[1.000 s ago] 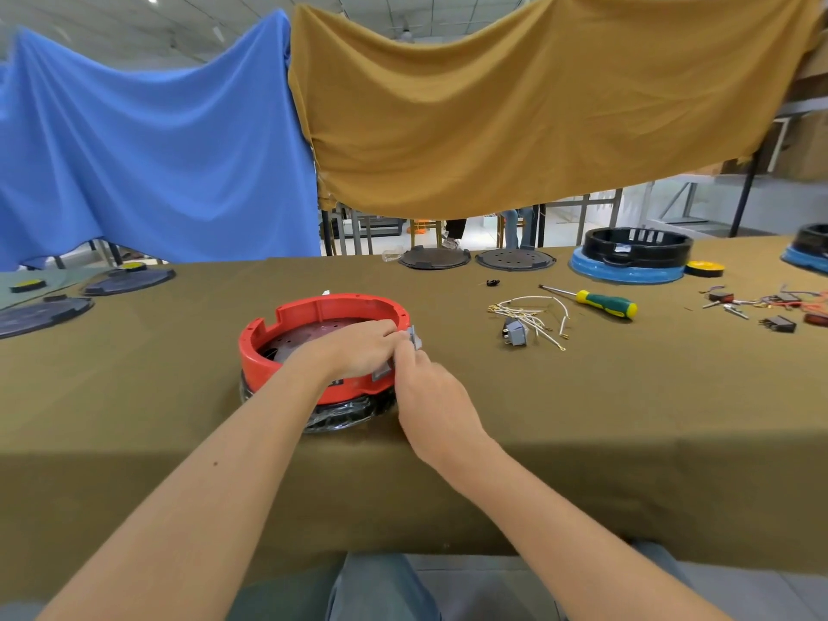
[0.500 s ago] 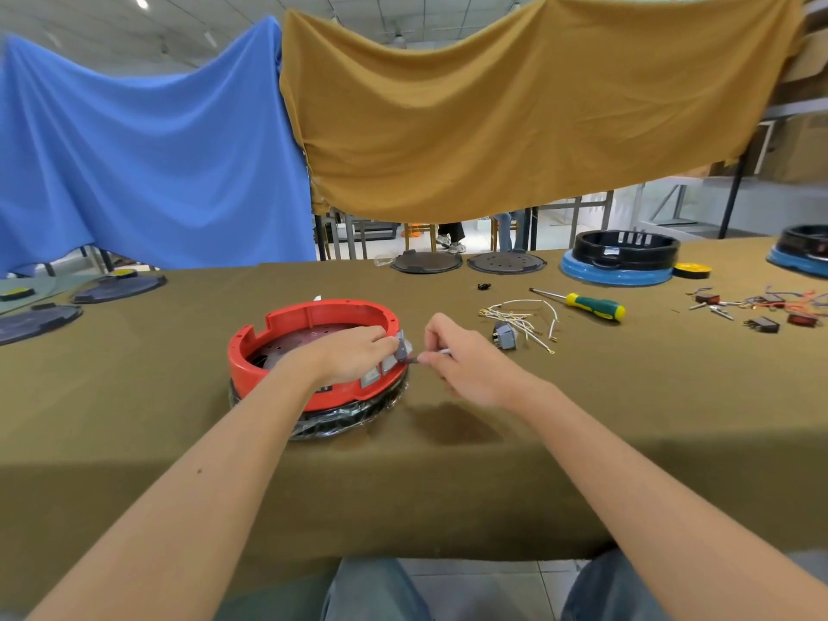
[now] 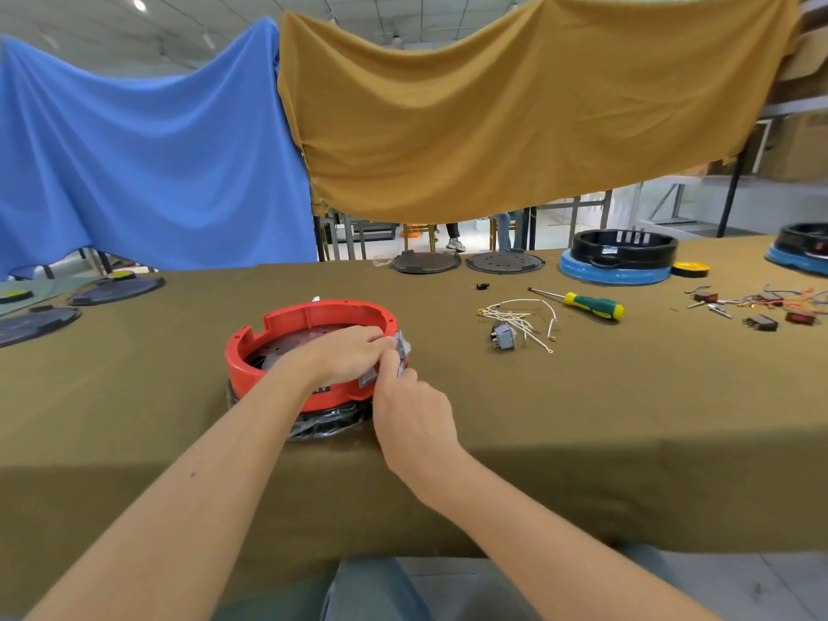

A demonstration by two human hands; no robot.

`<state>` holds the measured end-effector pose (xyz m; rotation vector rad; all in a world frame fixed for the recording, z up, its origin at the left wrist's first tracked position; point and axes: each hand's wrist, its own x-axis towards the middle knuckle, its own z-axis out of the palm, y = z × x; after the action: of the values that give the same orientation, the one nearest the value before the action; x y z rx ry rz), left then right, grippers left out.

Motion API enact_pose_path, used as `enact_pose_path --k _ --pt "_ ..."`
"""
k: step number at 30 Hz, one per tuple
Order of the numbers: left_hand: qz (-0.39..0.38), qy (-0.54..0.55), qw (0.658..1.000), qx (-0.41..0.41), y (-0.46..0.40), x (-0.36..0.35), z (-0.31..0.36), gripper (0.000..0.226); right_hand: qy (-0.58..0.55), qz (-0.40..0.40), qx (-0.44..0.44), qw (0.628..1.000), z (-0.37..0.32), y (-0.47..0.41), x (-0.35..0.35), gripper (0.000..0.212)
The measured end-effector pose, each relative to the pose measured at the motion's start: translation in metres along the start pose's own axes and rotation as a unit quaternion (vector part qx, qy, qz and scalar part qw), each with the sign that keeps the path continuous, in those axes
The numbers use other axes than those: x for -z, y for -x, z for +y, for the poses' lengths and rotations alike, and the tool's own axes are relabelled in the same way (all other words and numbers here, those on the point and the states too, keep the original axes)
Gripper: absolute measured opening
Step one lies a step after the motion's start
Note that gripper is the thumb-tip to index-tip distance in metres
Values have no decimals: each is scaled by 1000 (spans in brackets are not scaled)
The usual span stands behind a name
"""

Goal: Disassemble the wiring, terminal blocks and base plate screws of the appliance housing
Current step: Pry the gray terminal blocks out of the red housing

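Note:
A round red appliance housing (image 3: 278, 324) sits on the olive table near its front edge, with a dark perforated base plate (image 3: 295, 340) inside. My left hand (image 3: 345, 356) reaches over the near rim, and its fingers curl on a small grey terminal block (image 3: 402, 347) at the housing's right side. My right hand (image 3: 412, 410) comes up from below right and pinches the same grey block from the outside. Loose white wires (image 3: 519, 318) and a removed grey block (image 3: 504, 336) lie to the right.
A screwdriver with a green and yellow handle (image 3: 593, 304) lies past the wires. Two dark round plates (image 3: 466, 262) and a blue-and-black housing (image 3: 618, 257) stand at the back. More small parts and wires (image 3: 757, 307) lie far right; dark plates (image 3: 76, 302) lie far left.
My right hand had moved out to the right of the housing half a second ago; it has now come back in against the grey block. My left hand stayed on the rim.

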<state>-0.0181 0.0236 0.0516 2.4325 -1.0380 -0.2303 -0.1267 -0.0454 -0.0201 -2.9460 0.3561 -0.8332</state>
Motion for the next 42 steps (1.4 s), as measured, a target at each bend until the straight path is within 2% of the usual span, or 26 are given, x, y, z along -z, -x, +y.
enact_pose_path --k 4,7,10,13,16,19,23,26,30,32,35,36,39,42 --pt "-4 -10 1000 8 0 1 1 42 -116 -19 -93 989 -10 -2 0 55" --pt "-8 -9 1000 12 0 1 0 40 -152 -27 -117 981 -10 -5 0 53" --pt "-3 -15 1000 11 0 1 -1 41 -65 -11 -64 996 -2 0 -2 58" --pt "-5 -19 1000 6 -2 1 -2 40 -17 -9 -28 999 0 4 -1 49" --pt "-9 -6 1000 7 -3 1 -2 39 42 2 -31 999 -8 1 -3 41" --pt "-6 3 1000 8 -3 2 -1 39 130 12 -70 989 -21 3 -1 35" --pt "-8 -1 1000 9 0 3 1 40 91 -16 -55 994 -16 6 3 39" --pt "-20 -15 1000 17 3 4 4 41 -25 -30 -24 999 -1 3 -3 43" --pt "-25 -25 999 25 4 4 5 43 -139 -88 -4 986 33 0 18 30" --pt "-27 -23 999 27 4 4 5 42 -106 -106 33 988 44 -6 28 33" --pt "-28 -14 999 27 2 3 4 44 8 -80 65 995 33 -6 27 55" --pt "-29 -7 999 28 1 3 3 44 16 -71 54 996 23 -3 21 55" --pt "-27 5 999 20 1 2 2 38 -18 -30 -26 999 -2 -1 3 38" --pt "-23 -5 1000 7 1 2 3 37 -40 -2 -55 998 2 -5 -3 45"
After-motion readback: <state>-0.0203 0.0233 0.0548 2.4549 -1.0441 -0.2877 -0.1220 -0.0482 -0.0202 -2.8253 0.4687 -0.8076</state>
